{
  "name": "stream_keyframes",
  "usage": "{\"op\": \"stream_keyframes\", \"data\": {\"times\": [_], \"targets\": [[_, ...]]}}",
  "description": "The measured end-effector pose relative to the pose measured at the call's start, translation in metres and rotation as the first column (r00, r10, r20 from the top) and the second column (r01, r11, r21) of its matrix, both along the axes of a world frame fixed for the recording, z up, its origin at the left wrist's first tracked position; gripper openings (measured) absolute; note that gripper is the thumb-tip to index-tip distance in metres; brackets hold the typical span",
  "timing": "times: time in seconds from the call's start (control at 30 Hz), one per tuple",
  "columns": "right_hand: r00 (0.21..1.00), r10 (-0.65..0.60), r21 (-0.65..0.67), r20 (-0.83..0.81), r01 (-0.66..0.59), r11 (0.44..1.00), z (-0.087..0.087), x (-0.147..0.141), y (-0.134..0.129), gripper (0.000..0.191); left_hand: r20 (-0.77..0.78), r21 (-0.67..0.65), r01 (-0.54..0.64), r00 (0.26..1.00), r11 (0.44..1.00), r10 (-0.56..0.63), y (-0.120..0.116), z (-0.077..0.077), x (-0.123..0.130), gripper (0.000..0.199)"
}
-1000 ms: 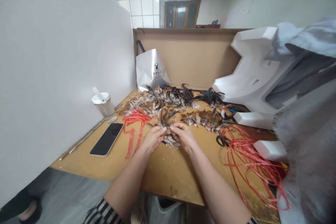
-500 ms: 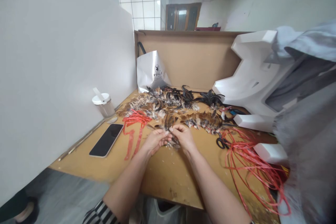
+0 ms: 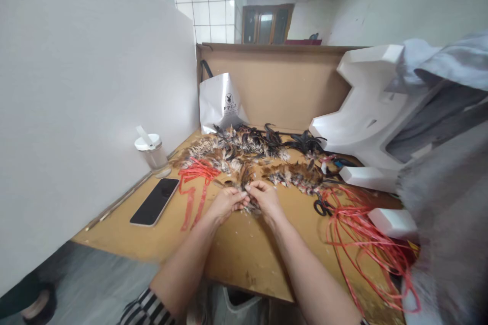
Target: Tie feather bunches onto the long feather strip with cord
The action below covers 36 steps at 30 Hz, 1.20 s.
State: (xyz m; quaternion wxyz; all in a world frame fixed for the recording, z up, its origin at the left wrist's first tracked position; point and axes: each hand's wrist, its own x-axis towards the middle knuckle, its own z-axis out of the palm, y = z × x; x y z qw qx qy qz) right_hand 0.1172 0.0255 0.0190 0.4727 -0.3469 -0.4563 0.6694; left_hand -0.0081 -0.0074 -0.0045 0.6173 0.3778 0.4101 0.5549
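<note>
Two bare hands, left hand [image 3: 225,204] and right hand [image 3: 264,197], pinch one small tuft of brown-and-black speckled feathers [image 3: 244,179] over the brown wooden counter [image 3: 236,249], both grips clenched on it.

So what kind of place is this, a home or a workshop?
Probably a small craft workshop: both hands pinch a feather bundle, more feathers are heaped on a partitioned wooden bench, beside loose red cord.

Table [image 3: 236,254] looks like matt, scuffed fibreboard; feathers [image 3: 244,150] fluffy, phone [image 3: 154,202] glossy glass, red cord [image 3: 358,233] shiny plastic, foam [image 3: 366,106] smooth white.
</note>
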Motion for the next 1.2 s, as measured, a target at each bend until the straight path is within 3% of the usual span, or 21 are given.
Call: {"op": "stream_keyframes", "data": {"times": [0.2, 0.37, 0.47, 0.57, 0.73, 0.87, 1.03, 1.1, 1.2], "targets": [[0.994, -0.051, -0.05, -0.1, 0.046, 0.998, 0.0, 0.008, 0.009, 0.027, -0.016, 0.041, -0.046, 0.999, 0.998, 0.046, 0.0, 0.002, -0.003, 0.026], [0.986, -0.105, -0.07, -0.129, 0.096, 0.993, 0.001, 0.014, 0.017, 0.029, 0.068, 0.034, -0.086, 0.994, 0.996, 0.083, 0.001, 0.004, -0.006, 0.022], [0.989, -0.148, 0.015, -0.022, 0.149, 0.989, 0.0, 0.016, 0.018, 0.025, 0.185, 0.027, -0.171, 0.969, 0.985, 0.163, 0.002, 0.008, -0.01, 0.017], [0.965, -0.148, 0.222, 0.215, 0.099, 0.97, -0.003, 0.018, 0.019, 0.018, 0.284, -0.006, -0.267, 0.924, 0.964, 0.258, 0.003, 0.011, -0.016, 0.014], [0.792, -0.096, 0.419, 0.602, -0.211, 0.883, -0.009, 0.022, 0.019, 0.011, 0.329, -0.035, -0.326, 0.889, 0.945, 0.319, 0.006, 0.009, -0.021, 0.016], [0.675, -0.223, 0.577, 0.703, -0.359, 0.733, -0.008, 0.019, 0.01, 0.01, 0.332, -0.034, -0.331, 0.886, 0.943, 0.323, 0.006, 0.007, -0.021, 0.016], [0.488, -0.416, 0.637, 0.767, -0.506, 0.581, -0.005, 0.007, -0.008, 0.015, 0.343, -0.028, -0.333, 0.882, 0.943, 0.322, 0.006, 0.007, -0.022, 0.017], [0.406, -0.483, 0.63, 0.776, -0.532, 0.565, -0.006, 0.003, -0.011, 0.016, 0.343, -0.028, -0.331, 0.883, 0.943, 0.32, 0.007, 0.007, -0.021, 0.017], [0.294, -0.533, 0.599, 0.793, -0.532, 0.598, -0.01, -0.002, -0.011, 0.018, 0.345, -0.028, -0.327, 0.884, 0.944, 0.317, 0.006, 0.008, -0.02, 0.017]]}}
